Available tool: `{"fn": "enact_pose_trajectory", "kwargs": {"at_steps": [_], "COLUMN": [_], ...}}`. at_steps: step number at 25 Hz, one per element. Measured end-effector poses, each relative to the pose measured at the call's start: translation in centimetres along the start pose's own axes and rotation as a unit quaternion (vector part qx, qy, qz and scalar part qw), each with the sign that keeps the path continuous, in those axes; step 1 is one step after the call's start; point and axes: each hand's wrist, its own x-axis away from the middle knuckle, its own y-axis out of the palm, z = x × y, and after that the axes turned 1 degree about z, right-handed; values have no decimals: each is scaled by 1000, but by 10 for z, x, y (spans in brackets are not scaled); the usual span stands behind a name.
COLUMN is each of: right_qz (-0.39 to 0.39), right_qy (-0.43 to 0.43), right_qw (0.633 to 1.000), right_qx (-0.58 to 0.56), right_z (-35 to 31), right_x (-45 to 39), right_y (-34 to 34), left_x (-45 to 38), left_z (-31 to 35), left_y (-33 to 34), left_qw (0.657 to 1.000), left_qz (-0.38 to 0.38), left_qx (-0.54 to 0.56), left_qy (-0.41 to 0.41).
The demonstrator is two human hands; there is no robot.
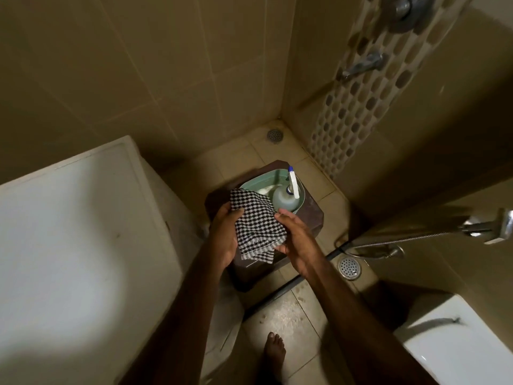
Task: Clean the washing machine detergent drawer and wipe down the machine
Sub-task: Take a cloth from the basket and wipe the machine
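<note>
A black-and-white checked cloth (256, 222) hangs between my two hands above a dark brown stool (311, 215). My left hand (224, 234) grips its left edge with the thumb on top. My right hand (295, 240) holds its right edge and lower corner. On the stool stands a pale green basin (301, 202) that contains a clear spray bottle (284, 200) with a white and blue nozzle. The white top of the washing machine (77, 232) fills the left side. The detergent drawer is not visible.
Beige tiled walls close in the shower corner, with a tap (363, 65) on the right wall. A hand-shower hose (402, 240) runs along the right. Two floor drains (349, 267) (274, 134) sit in the tiles. My bare foot (274, 354) stands on wet floor; a white fixture (458, 337) lies at lower right.
</note>
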Motion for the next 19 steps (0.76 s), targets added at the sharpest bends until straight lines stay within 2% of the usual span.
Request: {"fn": "enact_pose_trajectory", "kwargs": {"at_steps": [4, 8, 15, 19], "right_qz": [94, 163, 143, 130], "right_qy": [-42, -117, -204, -209], "right_qw": [994, 972, 919, 899], "right_qx": [22, 123, 306, 361], "right_z": [3, 13, 17, 16], "right_x": [-55, -98, -135, -143], "right_y": [6, 16, 32, 39], "left_x": [-44, -77, -107, -122], "left_z": [-2, -10, -22, -33], "left_y": [13, 22, 24, 14], "left_qw": [996, 980, 957, 953], "left_qz": [20, 34, 52, 55], "left_qx": [-84, -185, -281, -287], "left_qy": [24, 58, 46, 75]}}
